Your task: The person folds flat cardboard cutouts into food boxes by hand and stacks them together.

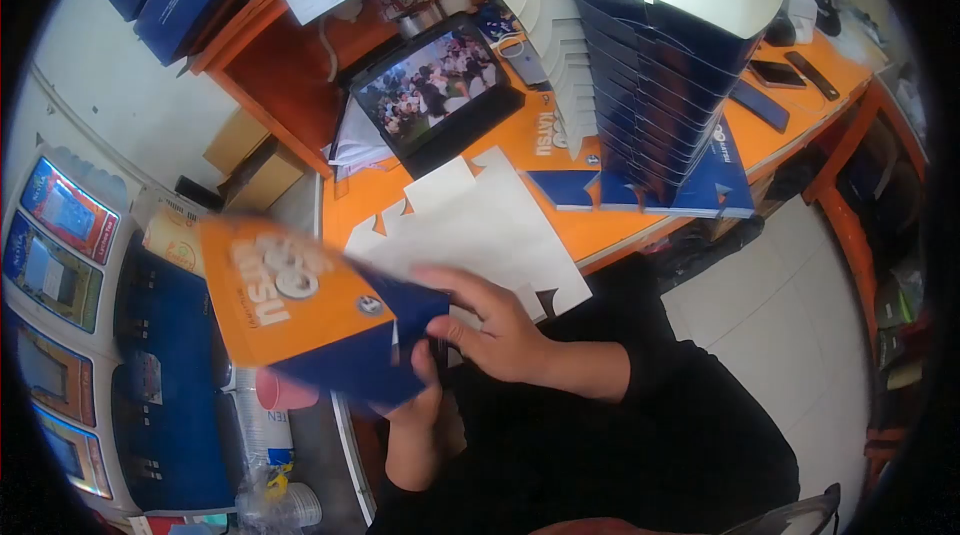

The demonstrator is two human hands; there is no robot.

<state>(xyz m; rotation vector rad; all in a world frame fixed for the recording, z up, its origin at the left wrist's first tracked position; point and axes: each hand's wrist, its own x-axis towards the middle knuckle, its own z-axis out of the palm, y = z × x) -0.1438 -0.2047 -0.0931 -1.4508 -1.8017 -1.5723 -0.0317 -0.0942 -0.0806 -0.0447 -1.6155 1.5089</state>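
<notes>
Both hands hold a printed orange-and-blue card folder point(315, 300), partly smeared by motion and tilted over the desk's left side. My left hand point(420, 400) grips its lower blue edge from below, some of its fingers hidden behind the card. At the folder's right end, my right hand point(495, 330) is closed on the dark blue flap, thumb and fingers around it. Just beyond my right hand, a flat white card blank point(470, 225) with notched edges lies on the desk. A tall stack of blue folders point(660, 95), white inside, stands farther right.
A tablet point(430, 85) showing a crowd leans at the back of the orange desk point(625, 231). Phones point(776, 74) lie at the far right. Stacked paper cups point(262, 425) and a pink cup point(287, 390) stand lower left. A cardboard box point(262, 170) sits beside the shelf.
</notes>
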